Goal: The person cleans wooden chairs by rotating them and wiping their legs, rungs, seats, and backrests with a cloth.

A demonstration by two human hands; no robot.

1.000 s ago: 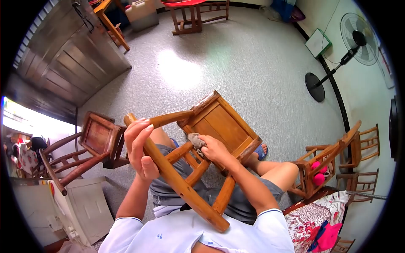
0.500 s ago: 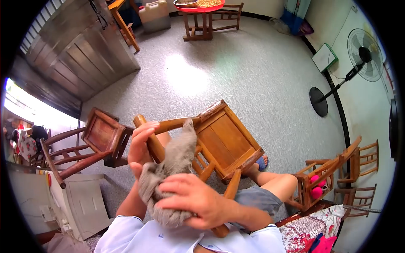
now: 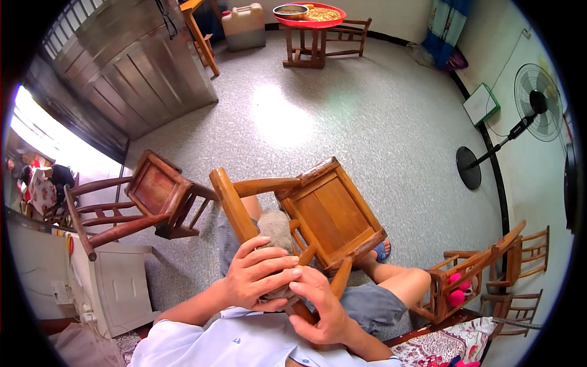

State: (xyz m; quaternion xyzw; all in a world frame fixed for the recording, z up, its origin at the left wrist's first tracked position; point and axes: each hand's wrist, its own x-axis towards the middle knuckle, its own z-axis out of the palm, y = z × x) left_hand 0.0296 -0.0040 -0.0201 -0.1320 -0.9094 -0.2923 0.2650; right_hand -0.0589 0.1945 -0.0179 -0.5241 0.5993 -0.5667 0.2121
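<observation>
A bunched grey cloth (image 3: 276, 235) lies over the top rail of a small wooden chair (image 3: 333, 211), which is tilted back toward my lap. My left hand (image 3: 262, 272) is closed over the cloth, its fingers wrapped across the rail. Beside it, my right hand (image 3: 323, 306) curls around the lower end of the same rail, fingertips meeting those of the left and the cloth's edge. Part of the cloth is hidden under both hands. The chair's seat panel faces up, and its upper rail end sticks out past the cloth.
Another wooden chair (image 3: 156, 189) lies tipped at left, near a white cabinet (image 3: 122, 287). More chairs (image 3: 483, 269) stand at right by a floor fan (image 3: 538, 101). A red tray (image 3: 312, 21) with food rests on a stand at the back, near a plastic jug (image 3: 243, 27).
My left hand has come down from its raised, spread pose onto the cloth. My right hand has shifted right and down along the rail. The cloth is now bunched lower. The view has shifted slightly.
</observation>
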